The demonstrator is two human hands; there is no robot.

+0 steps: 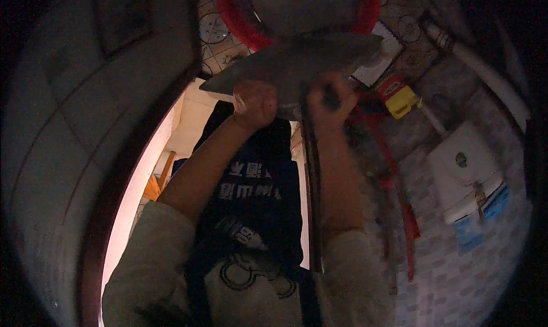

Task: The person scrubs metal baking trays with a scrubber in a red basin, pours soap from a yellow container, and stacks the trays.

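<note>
The scene is dim. A wide grey sheet-like thing (297, 58), pointed at its left end, stretches out in front of me; its material cannot be made out. My left hand (255, 103) is closed in a fist at its near edge. Further right along that edge is my right hand (332, 101), blurred, with its fingers curled round and a dark gap inside the curl. Just beyond the sheet stands a round basin-like thing with a thick red rim (372, 10) and a grey middle, partly covered by the sheet.
A dark apron (248, 213) with pale print hangs over my front. On the right, a brick-patterned wall (451, 281) carries a yellow-and-red package (399, 98), a white box (465, 155) and a long red strip (408, 224). A framed panel (123, 18) is at left.
</note>
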